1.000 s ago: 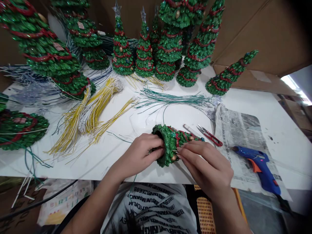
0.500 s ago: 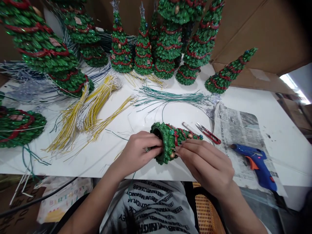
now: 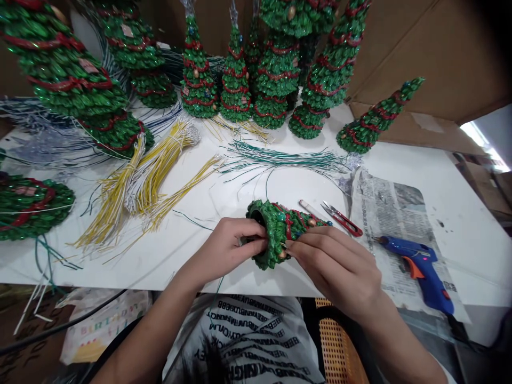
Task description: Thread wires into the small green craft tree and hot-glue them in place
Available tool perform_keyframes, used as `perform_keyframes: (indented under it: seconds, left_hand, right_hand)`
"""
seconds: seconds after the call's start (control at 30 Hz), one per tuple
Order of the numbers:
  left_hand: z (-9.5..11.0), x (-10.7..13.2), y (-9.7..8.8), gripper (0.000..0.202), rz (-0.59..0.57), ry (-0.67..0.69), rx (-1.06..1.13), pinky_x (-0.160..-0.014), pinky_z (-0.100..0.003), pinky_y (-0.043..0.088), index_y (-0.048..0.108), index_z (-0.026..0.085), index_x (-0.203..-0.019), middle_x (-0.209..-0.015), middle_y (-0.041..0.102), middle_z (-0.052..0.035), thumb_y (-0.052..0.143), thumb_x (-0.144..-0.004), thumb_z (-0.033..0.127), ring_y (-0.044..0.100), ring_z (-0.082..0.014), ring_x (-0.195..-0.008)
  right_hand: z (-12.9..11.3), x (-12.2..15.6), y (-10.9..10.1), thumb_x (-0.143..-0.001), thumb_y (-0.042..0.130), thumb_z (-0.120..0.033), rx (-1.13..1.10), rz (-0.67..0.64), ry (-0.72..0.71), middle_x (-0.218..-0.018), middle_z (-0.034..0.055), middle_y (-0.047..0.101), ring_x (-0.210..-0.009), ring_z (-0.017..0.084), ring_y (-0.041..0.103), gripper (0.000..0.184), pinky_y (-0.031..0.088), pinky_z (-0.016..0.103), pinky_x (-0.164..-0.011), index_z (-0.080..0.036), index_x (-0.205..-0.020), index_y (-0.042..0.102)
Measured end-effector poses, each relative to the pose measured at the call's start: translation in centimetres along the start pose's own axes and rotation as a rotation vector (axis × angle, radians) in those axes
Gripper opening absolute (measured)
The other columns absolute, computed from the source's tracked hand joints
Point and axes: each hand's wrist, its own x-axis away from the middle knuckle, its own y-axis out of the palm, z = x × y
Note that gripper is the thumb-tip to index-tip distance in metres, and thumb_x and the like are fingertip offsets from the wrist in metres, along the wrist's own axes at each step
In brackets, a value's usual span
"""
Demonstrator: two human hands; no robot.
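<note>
A small Christmas tree figurine (image 3: 276,226), green with red garlands and gold and blue balls, lies on its side, its hollow base facing left. My left hand (image 3: 230,245) has its thumb and fingers closed together inside the base opening; what they pinch is hidden in there. On the tree's near side, my right hand (image 3: 338,261) grips it, fingertips pressed together low on the branches. A small pale tip shows beside those fingertips, too small to name. A thin green wire (image 3: 218,290) hangs over the table edge below my left hand.
A blue glue gun (image 3: 418,261) lies on newspaper (image 3: 394,202) at right, near red-handled thread snips (image 3: 344,220). Bundles of yellow-white wires (image 3: 160,170) and green wires (image 3: 284,157) lie on the white table. Several decorated trees (image 3: 276,80) stand behind, before cardboard.
Both hands stay at the tree with almost the same grip. The right hand has shifted very slightly, and the view has moved a little.
</note>
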Motion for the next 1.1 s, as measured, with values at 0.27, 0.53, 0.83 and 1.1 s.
perform_keyframes:
  seconds: [0.27,0.53,0.83,1.1]
  left_hand:
    - [0.2,-0.4,0.6,0.024,-0.011,-0.032,0.038,-0.066,-0.025,0.046,0.063,0.015,-0.062,-0.065,0.061,-0.0012,0.054,-0.084,0.017,0.057,-0.0147,-0.069]
    - [0.1,-1.0,1.7,0.020,0.004,-0.008,0.059,-0.062,-0.023,0.041,0.066,0.013,-0.070,-0.069,0.061,-0.0004,0.053,-0.084,0.017,0.053,-0.0117,-0.066]
    - [0.0,-0.5,1.7,0.020,0.032,-0.006,0.001,-0.058,-0.018,0.039,0.068,0.014,-0.071,-0.064,0.060,0.0030,0.052,-0.084,0.015,0.051,-0.0084,-0.062]
    - [-0.5,-0.3,1.6,0.017,0.150,0.041,-0.082,-0.055,-0.016,0.041,0.073,0.015,-0.073,-0.064,0.068,0.0018,0.058,-0.081,0.013,0.057,-0.0079,-0.059]
  right_hand:
    - [0.3,0.2,0.1,-0.085,0.061,-0.001,-0.039,0.036,0.026,-0.090,0.0080,0.067,-0.088,0.016,0.060,0.026,0.056,0.033,-0.075,-0.011,-0.108,0.061]
    - [0.2,0.3,-0.3,-0.080,0.068,-0.002,0.060,0.123,0.083,-0.084,0.0044,0.070,-0.079,0.015,0.063,0.032,0.055,0.030,-0.070,-0.016,-0.108,0.063]
    - [4.9,11.5,-5.1,-0.078,0.069,-0.047,0.787,0.490,1.008,-0.087,0.0115,0.072,-0.079,0.029,0.068,0.042,0.053,0.045,-0.069,-0.019,-0.109,0.071]
    - [5.5,17.0,-6.8,-0.074,0.052,-0.075,0.915,0.101,1.374,-0.082,0.0181,0.063,-0.079,0.036,0.059,0.069,0.045,0.050,-0.068,-0.014,-0.100,0.069]
